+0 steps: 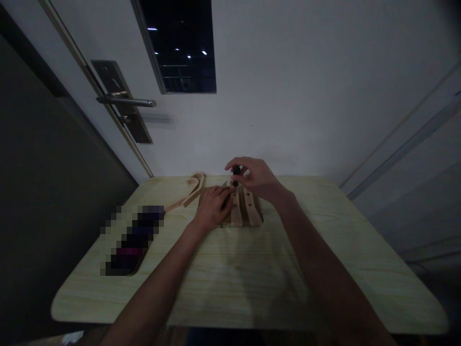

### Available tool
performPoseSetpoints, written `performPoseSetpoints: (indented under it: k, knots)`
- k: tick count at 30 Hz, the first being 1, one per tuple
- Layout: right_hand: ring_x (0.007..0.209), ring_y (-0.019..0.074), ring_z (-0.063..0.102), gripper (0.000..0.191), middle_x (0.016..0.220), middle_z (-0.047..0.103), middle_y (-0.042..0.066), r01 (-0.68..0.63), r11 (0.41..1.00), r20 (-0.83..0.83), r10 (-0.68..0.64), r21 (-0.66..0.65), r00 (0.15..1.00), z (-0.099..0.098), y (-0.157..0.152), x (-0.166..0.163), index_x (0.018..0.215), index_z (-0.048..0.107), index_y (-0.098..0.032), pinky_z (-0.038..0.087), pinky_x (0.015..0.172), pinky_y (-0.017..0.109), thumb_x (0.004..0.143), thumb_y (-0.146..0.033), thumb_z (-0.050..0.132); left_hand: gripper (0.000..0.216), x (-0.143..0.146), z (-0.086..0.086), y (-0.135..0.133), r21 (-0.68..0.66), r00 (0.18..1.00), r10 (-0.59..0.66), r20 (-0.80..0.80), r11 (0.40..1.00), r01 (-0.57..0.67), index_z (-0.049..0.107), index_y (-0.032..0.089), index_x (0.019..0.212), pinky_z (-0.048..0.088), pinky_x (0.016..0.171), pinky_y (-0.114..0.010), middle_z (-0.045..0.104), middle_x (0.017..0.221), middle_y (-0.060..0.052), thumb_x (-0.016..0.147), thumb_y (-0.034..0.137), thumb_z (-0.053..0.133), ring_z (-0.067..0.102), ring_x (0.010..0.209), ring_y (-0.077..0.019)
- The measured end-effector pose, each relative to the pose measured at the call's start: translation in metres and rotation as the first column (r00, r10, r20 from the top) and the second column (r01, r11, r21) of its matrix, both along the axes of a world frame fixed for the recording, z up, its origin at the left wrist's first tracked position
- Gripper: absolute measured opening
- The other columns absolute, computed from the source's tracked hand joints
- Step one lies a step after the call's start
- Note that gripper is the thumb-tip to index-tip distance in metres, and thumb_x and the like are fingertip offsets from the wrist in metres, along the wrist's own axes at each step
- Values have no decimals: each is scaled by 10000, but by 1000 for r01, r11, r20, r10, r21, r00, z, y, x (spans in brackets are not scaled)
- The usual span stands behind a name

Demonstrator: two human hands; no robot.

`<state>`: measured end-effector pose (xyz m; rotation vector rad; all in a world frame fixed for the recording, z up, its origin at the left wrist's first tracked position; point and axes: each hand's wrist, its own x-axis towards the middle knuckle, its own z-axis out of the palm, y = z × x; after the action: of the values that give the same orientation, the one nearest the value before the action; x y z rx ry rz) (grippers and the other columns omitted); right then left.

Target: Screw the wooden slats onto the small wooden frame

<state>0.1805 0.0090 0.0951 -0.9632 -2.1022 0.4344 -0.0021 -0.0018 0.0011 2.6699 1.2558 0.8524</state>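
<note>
Wooden slats (242,211) lie at the far middle of the desk (252,269). The left hand (212,207) rests flat, fingers spread, on their left side. The right hand (257,180) pinches a dark screwdriver (236,174) upright over one slat. Best practice, judged from this grip: hold the tool vertical and pin the slats firmly. The tip and any screw are hidden, and dim light obscures the curved wood (190,192) alongside.

We see a table top (324,269) of pale wood grain, smooth with a faint sheen. The slatted piece (248,211) and the curved strips (192,190) look like bare, matt light wood. The tool grip (236,171) looks black and dull. The door handle (126,101) is brushed metal, the door (288,96) smooth matt white, its window (183,48) glossy glass.
</note>
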Motion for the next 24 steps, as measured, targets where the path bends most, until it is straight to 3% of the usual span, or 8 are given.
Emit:
performPoseSetpoints:
  k: [6, 12, 18, 24]
  knots:
    - [945, 179, 643, 364, 1076, 726, 74, -24, 997, 29, 22, 69, 999, -4, 3, 6, 1115, 700, -191, 498, 808, 312, 833, -94, 491, 339, 0, 1, -1, -13, 1000, 17, -9, 1000, -17, 611, 158, 1254, 464, 1006, -511, 656, 1269, -133, 971, 280, 468, 585, 1158, -291]
    - [798, 157, 647, 415, 1030, 727, 23, 15, 999, 26, -16, 29, 1000, 1, -2, 5, 1222, 652, -253, 494, 764, 299, 839, -132, 549, 339, 0, 1, -1, -7, 1000, 9, 0, 1000, -9, 608, 168, 1257, 464, 1007, -509, 655, 1269, -127, 968, 281, 472, 578, 1167, -293]
    - [632, 122, 562, 120, 797, 694, -2, 119, 992, 10, -119, 37, 993, 1, -1, 1, 904, 694, -215, 412, 643, 266, 796, -266, 705, 329, 0, 2, -2, -13, 1000, 9, 2, 1000, -9, 615, 161, 1242, 461, 1019, -498, 659, 1261, -126, 968, 270, 471, 580, 1171, -287]
    - [556, 108, 477, 279, 583, 546, -51, 224, 974, -27, -223, 33, 975, -4, 1, -1, 787, 585, -198, 325, 565, 248, 730, -385, 785, 336, 1, 2, -2, -8, 1000, 6, 16, 1000, -6, 613, 158, 1252, 461, 1020, -495, 657, 1263, -127, 974, 275, 463, 577, 1178, -286]
